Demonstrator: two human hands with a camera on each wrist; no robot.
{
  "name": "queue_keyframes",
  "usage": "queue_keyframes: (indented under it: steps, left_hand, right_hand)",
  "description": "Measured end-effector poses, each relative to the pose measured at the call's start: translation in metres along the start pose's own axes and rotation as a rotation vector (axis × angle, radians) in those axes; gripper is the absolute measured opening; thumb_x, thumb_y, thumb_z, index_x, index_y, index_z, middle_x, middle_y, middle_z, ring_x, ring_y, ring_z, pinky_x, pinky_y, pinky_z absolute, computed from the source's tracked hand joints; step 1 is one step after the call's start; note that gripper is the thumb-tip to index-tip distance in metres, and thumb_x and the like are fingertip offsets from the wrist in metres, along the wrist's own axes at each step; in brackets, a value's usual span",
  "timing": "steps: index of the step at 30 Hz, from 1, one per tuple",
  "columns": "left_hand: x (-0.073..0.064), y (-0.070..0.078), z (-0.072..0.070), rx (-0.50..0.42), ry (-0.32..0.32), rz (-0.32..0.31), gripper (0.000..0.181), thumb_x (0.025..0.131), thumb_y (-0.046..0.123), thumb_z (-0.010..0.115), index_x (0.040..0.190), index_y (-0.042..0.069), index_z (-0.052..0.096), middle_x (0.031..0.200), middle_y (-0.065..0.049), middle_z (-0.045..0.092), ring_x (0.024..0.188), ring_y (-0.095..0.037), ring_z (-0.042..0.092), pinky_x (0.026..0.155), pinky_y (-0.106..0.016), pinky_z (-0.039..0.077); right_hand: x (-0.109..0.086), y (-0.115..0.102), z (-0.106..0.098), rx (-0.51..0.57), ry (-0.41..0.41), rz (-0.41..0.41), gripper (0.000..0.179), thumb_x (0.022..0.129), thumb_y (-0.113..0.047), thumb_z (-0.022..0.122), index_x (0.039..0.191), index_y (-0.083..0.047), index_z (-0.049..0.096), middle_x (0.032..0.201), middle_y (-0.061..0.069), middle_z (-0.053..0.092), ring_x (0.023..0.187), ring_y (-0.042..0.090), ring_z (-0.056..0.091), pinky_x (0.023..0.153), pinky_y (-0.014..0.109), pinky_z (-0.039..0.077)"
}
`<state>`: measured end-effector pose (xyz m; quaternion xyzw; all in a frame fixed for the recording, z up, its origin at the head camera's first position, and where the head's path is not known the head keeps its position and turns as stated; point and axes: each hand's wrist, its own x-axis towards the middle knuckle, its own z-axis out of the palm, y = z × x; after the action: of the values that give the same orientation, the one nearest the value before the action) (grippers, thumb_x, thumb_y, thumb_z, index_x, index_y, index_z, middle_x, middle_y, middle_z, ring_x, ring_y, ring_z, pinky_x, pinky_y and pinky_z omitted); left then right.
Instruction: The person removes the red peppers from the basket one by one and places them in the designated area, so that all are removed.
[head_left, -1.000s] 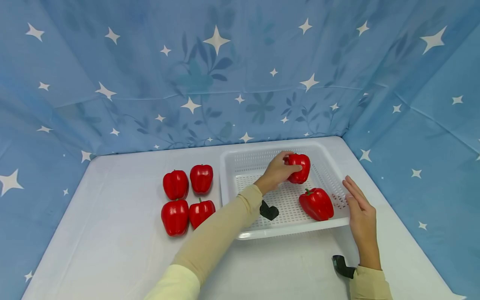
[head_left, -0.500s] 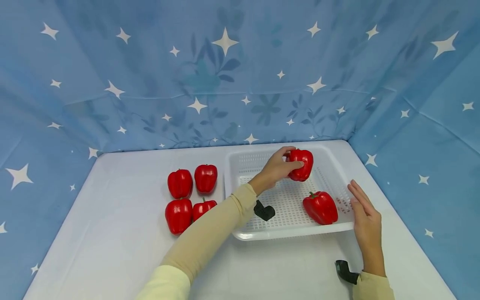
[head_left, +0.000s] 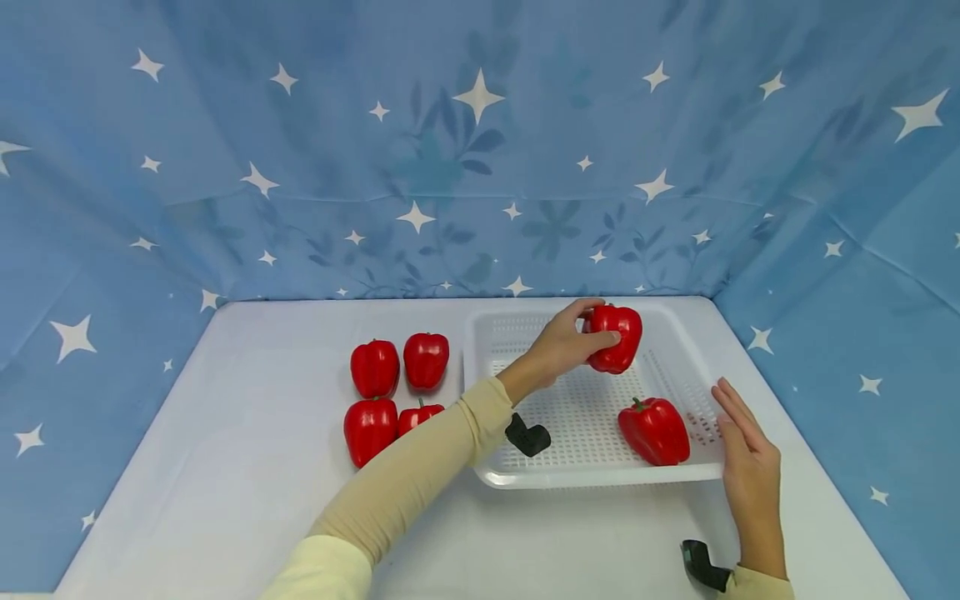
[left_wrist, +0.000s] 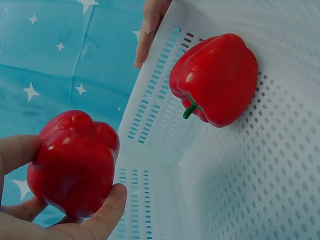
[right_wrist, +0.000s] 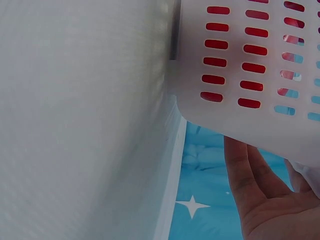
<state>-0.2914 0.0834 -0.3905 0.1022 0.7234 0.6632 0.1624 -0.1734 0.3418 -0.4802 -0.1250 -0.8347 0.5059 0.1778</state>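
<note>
Pinched in the left hand (head_left: 564,343), red bell pepper (head_left: 618,340) over the white basket's (head_left: 585,480) one o'clock, second pepper (head_left: 655,432) inside toward four, right hand (head_left: 752,467) straight-fingered at its edge, four peppers (head_left: 375,369) outside toward nine.

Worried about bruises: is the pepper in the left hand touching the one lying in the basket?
Apart: the head view shows basket floor between the held pepper and the lying pepper.

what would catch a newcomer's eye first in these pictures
Likely the glossy red pepper held in the left hand, over the white basket. A second pepper lies in the basket's near right corner, and four more peppers show on the table to its left. Blue star-patterned cloth fills the background.
</note>
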Motion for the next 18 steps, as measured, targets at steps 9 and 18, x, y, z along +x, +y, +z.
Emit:
queue_keyframes:
  steps: [9, 18]
  left_hand:
    - [-0.011, 0.001, -0.004, -0.008, -0.014, 0.01, 0.065, 0.098, 0.015, 0.077, 0.157, 0.017, 0.051, 0.139, -0.001, 0.058, 0.118, -0.018, 0.058, 0.091, -0.036, 0.062]
    - [-0.018, 0.0, -0.02, -0.023, -0.004, 0.03, 0.067, 0.1, 0.017, 0.075, 0.161, 0.014, 0.047, 0.146, -0.004, 0.055, 0.121, -0.021, 0.057, 0.092, -0.037, 0.062]
  right_hand:
    - [-0.002, -0.003, 0.001, 0.001, 0.01, 0.064, 0.045, 0.115, -0.036, 0.045, 0.158, -0.028, 0.057, 0.165, -0.017, 0.043, 0.155, 0.006, 0.032, 0.118, 0.036, 0.036]
    - [-0.001, -0.004, 0.002, -0.001, 0.005, 0.063, 0.045, 0.115, -0.036, 0.044, 0.158, -0.027, 0.056, 0.166, -0.017, 0.042, 0.156, 0.006, 0.032, 0.12, 0.036, 0.034]
